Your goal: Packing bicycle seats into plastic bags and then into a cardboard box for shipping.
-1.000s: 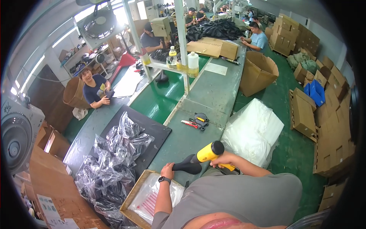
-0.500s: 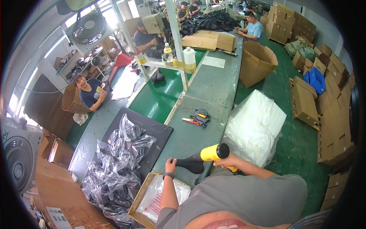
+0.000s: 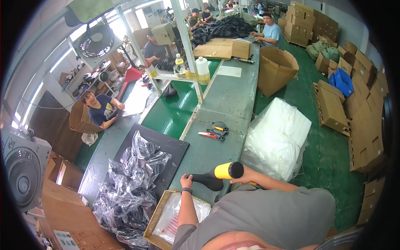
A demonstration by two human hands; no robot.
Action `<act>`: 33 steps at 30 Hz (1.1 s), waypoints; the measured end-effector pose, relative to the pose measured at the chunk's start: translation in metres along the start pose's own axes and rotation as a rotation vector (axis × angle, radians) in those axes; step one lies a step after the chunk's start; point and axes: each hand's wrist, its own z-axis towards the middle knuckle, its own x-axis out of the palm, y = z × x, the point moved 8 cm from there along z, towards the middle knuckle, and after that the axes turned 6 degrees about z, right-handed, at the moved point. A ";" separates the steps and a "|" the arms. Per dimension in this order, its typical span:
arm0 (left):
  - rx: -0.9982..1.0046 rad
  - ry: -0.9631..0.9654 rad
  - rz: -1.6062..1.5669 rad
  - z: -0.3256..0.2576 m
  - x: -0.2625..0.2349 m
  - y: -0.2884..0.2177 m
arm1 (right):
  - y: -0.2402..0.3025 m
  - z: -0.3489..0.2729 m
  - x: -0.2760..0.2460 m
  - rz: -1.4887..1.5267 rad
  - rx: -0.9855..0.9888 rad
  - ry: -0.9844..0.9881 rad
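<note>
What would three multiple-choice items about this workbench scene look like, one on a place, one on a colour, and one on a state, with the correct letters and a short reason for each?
1. Where do the scissors lie?
A. on the grey table, beyond the hands
B. inside the open carton on the floor
C. on the black mat

2. What colour is the barrel of the tool that the hands are on?
A. red
B. yellow
C. white

3. What is the left hand doing?
A. hanging off the table
B. lifting a bottle
C. touching the tool's dark end

Answers: 1 A, they rest on the table top past the tool. 2 B, the barrel is yellow with a black tip. 3 C, its fingers meet the dark part, while the right hand holds the yellow part.
</note>
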 end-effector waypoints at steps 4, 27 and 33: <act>-0.012 -0.042 -0.006 -0.002 -0.003 0.005 | 0.031 -0.019 0.000 -0.074 -0.287 -0.200; 0.230 -0.298 0.212 0.000 -0.024 -0.029 | 0.014 -0.010 0.015 0.145 0.356 0.047; 0.230 -0.332 0.303 -0.009 -0.021 -0.032 | 0.013 -0.009 0.018 0.225 0.345 0.078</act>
